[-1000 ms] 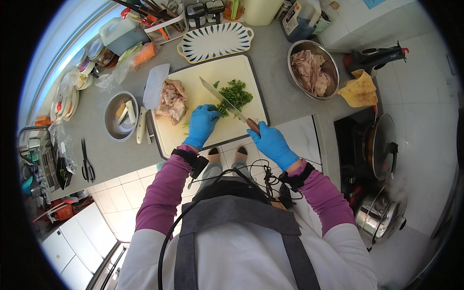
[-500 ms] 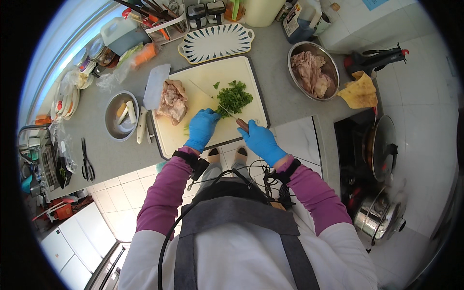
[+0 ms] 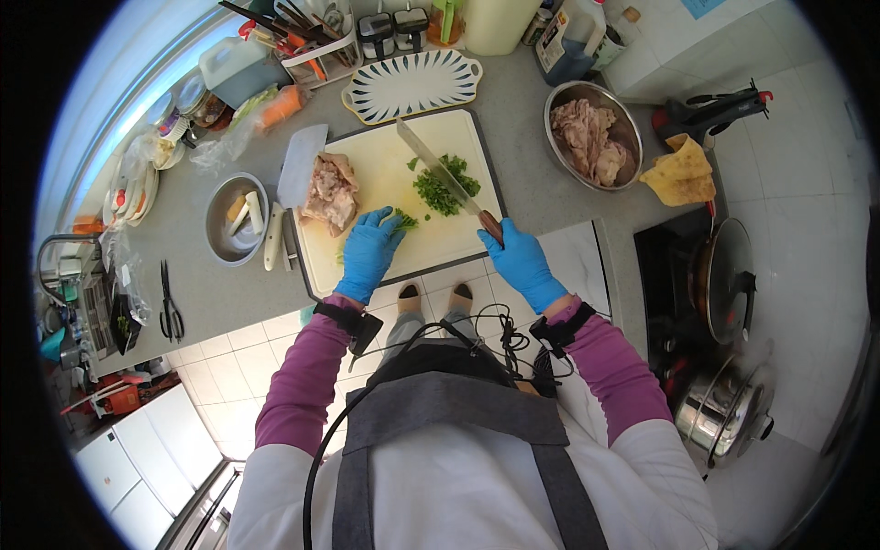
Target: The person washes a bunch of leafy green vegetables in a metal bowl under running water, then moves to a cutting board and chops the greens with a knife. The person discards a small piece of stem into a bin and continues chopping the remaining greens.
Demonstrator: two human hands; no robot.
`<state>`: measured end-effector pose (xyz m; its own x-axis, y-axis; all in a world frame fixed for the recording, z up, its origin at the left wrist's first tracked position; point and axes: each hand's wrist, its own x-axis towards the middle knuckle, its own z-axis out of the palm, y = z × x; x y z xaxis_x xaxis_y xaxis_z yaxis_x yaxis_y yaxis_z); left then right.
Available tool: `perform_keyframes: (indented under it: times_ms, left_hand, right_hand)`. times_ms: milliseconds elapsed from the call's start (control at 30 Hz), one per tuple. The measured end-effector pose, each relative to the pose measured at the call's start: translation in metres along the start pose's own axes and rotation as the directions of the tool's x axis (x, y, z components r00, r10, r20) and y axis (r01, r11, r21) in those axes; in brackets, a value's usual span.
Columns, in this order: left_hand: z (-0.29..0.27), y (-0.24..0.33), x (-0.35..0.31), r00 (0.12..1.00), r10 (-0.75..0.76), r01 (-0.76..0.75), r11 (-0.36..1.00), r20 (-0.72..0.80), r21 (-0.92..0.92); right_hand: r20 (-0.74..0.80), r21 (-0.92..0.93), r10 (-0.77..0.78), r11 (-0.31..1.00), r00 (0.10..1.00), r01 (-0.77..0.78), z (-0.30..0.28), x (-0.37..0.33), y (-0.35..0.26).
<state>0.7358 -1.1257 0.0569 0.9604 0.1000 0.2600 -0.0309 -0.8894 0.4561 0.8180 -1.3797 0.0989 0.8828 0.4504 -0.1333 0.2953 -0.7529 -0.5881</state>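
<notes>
My right hand (image 3: 519,264), in a blue glove, is closed round the wooden handle of a kitchen knife (image 3: 431,163). Its broad blade slants up and left over a pile of chopped green herbs (image 3: 440,191) on the cream cutting board (image 3: 449,240). My left hand (image 3: 368,257), also gloved in blue, rests on the board with its fingers closed on a small bunch of green herbs (image 3: 404,220), apart from the pile. A pale chunk of raw meat (image 3: 331,192) lies just beyond it on the board's left side.
A steel bowl of raw meat (image 3: 632,174) stands to the right, a smaller steel bowl (image 3: 213,240) with white pieces to the left. Behind the board is a patterned oblong plate (image 3: 411,87). Black scissors (image 3: 169,307) lie at left; a lidded pan (image 3: 729,289) sits on the right stove.
My right hand has moved right with the knife, and the blade has lifted off the herbs at my left hand. My left hand has shifted left, away from the chopped pile.
</notes>
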Motion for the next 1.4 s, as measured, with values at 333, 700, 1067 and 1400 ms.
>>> perform_keyframes:
  times_ms: [333, 700, 1067, 1400]
  left_hand:
    - [-0.018, 0.041, 0.031, 0.975, 0.18, -0.196, 0.972, 0.13, 0.127]
    - [0.015, 0.06, 0.041, 0.972, 0.047, -0.111, 0.956, 0.232, 0.272]
    - [-0.05, 0.041, 0.046, 0.988, -0.036, 0.017, 0.992, -0.151, -0.128]
    - [-0.002, 0.105, 0.086, 0.856, 0.384, -0.482, 0.835, 0.345, 0.266]
  right_hand:
    - [-0.017, 0.341, 0.108, 0.935, 0.994, -0.096, -0.005, 0.006, 0.0]
    - [0.065, 0.479, 0.153, 0.862, 0.986, -0.166, -0.03, 0.01, -0.001]
    - [-0.06, -0.377, -0.399, 0.858, 0.915, 0.35, -0.045, -0.02, 0.041]
    - [-0.029, -0.491, -0.538, 0.742, 0.842, 0.457, -0.049, -0.016, 0.038]
